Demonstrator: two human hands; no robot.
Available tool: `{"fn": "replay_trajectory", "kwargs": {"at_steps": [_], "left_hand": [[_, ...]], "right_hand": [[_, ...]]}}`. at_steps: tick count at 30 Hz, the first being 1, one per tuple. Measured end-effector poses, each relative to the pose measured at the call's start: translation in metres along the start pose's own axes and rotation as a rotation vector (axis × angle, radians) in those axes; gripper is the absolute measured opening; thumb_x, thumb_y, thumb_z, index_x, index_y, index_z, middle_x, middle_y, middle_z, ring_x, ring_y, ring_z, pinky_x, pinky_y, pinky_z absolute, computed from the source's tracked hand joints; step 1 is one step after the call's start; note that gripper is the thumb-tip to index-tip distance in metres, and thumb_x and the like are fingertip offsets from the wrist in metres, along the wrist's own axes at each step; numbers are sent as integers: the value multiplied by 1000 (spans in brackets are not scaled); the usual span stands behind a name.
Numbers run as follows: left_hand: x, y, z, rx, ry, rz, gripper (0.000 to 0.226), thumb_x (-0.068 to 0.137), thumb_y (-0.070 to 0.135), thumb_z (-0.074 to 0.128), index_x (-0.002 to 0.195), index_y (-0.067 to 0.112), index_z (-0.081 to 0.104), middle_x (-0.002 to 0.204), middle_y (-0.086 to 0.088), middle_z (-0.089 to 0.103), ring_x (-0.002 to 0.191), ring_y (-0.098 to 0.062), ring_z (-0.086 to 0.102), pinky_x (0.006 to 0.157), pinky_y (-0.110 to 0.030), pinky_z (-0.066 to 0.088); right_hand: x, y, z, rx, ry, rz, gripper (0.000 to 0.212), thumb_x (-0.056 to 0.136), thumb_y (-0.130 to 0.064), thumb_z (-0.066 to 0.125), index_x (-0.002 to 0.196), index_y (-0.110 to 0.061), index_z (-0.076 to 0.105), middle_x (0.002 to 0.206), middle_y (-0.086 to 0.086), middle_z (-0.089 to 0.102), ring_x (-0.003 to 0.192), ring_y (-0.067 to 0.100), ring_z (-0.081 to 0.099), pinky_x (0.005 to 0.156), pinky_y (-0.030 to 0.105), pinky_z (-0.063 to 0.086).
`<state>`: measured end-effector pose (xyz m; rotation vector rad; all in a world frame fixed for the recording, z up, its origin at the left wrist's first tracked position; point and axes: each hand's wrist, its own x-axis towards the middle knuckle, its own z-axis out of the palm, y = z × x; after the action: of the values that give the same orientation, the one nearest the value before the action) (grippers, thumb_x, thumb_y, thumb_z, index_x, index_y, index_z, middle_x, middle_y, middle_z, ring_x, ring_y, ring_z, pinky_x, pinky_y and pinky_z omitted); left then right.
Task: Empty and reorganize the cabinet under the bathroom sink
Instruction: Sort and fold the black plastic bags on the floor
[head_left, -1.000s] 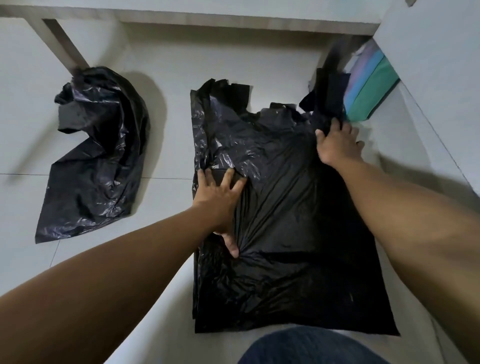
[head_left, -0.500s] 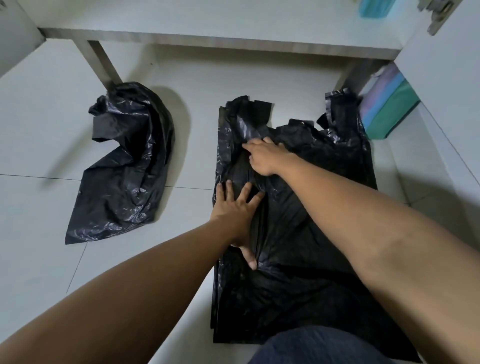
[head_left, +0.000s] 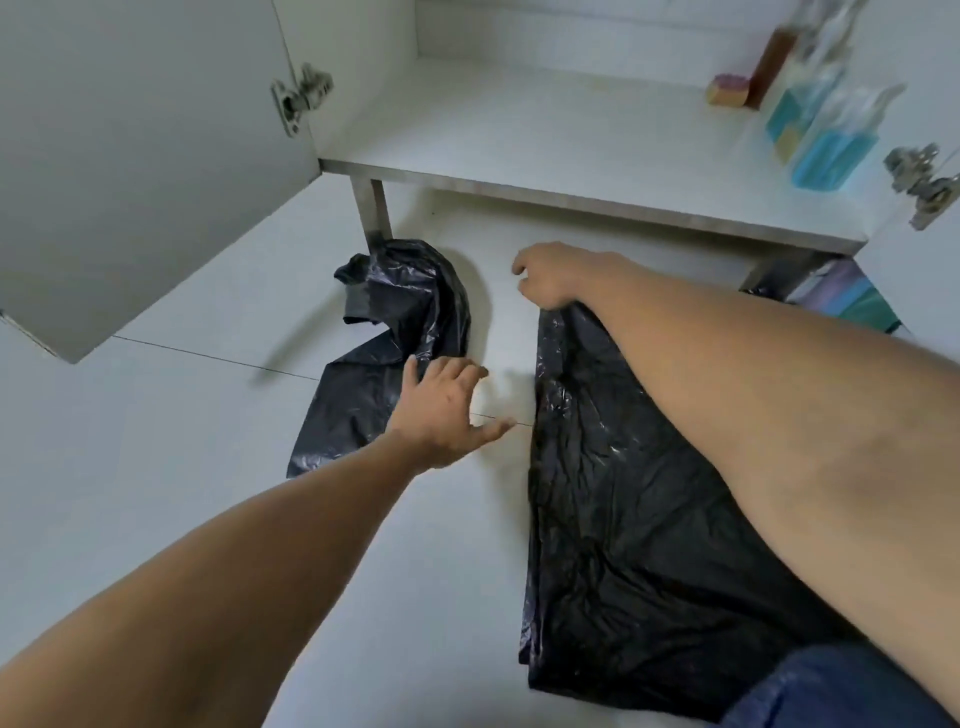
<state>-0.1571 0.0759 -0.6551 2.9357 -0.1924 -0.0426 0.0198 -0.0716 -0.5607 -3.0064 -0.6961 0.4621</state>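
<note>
Spreading its fingers, the left hand (head_left: 441, 410) hangs over the right edge of the crumpled black plastic bag (head_left: 384, 353), centre frame. The right hand (head_left: 550, 280) curls at the top edge of the flattened black plastic bag (head_left: 623, 493), lower right; I cannot tell whether it pinches. Open white floor (head_left: 498, 364) separates them.

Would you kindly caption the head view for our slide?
Open left hand near crumpled bag; right hand at top of flattened bag.
</note>
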Motion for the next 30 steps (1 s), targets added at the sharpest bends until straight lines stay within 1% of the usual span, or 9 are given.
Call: {"fn": "replay_trajectory", "kwargs": {"at_steps": [3, 6, 10, 15, 17, 20, 23, 26, 30], "left_hand": [[-27, -62, -1, -2, 2, -247, 65, 86, 66, 53, 137, 25, 47, 142, 0, 49, 134, -26, 39, 114, -53, 23], [-56, -103, 8, -43, -170, -370, 74, 82, 62, 63, 142, 25, 40, 148, -2, 42, 136, -27, 36, 109, -48, 34], [-83, -122, 26, -31, -318, -381, 63, 85, 52, 64, 142, 35, 44, 140, 1, 44, 133, -24, 38, 104, -45, 38], [-91, -120, 24, -144, -77, -375, 25, 93, 31, 46, 111, 33, 63, 113, 4, 64, 111, -23, 53, 91, -41, 38], [-84, -110, 3, -260, 95, -354, 18, 94, 32, 46, 98, 26, 62, 97, 4, 68, 97, -25, 60, 85, -39, 40], [-69, -95, -33, -347, 373, -359, 25, 97, 40, 54, 90, 18, 62, 82, 0, 69, 82, -29, 62, 77, -37, 46], [-50, -86, -85, -471, 486, -376, 34, 92, 53, 61, 96, 19, 63, 86, -2, 71, 83, -27, 64, 73, -38, 51], [-30, -86, -160, -423, 477, -256, 49, 68, 66, 78, 92, 27, 60, 84, 4, 68, 78, -19, 62, 69, -33, 52], [-10, -75, -254, -279, 503, -83, 37, 75, 48, 82, 93, 20, 66, 88, -4, 69, 81, -25, 64, 74, -39, 57]], "right_hand": [[2, -48, 15, -13, -86, -26, 33, 94, -15, 43, 120, -11, 63, 127, 9, 61, 114, 31, 59, 99, 49, 48], [-13, -96, 58, 83, -175, -70, 26, 94, -12, 47, 110, -10, 67, 115, 10, 66, 102, 31, 62, 93, 47, 52], [-43, -135, 125, 170, -313, -71, 38, 90, -15, 56, 127, -21, 62, 127, 3, 62, 109, 28, 60, 97, 43, 50], [-75, -144, 158, 208, -357, -85, 112, 59, -47, 89, 152, -26, 29, 145, 2, 38, 130, 28, 47, 104, 48, 44], [-72, -143, 160, 306, -278, -63, 88, 71, -42, 82, 145, -21, 40, 136, 6, 44, 123, 29, 51, 100, 43, 47], [-62, -145, 132, 578, -48, 32, 9, 94, -20, 58, 97, -13, 62, 98, 10, 61, 91, 29, 58, 73, 29, 43], [-50, -140, 65, 653, 123, 66, 23, 92, -2, 45, 82, -17, 60, 87, 9, 59, 83, 28, 54, 69, 28, 39], [-52, -129, -16, 644, 292, 57, 32, 87, 7, 42, 87, -17, 63, 91, 9, 60, 86, 27, 55, 71, 29, 41], [-68, -103, -104, 438, 390, 35, 29, 85, 7, 43, 92, -10, 66, 90, 11, 61, 81, 30, 56, 67, 30, 45]]}}
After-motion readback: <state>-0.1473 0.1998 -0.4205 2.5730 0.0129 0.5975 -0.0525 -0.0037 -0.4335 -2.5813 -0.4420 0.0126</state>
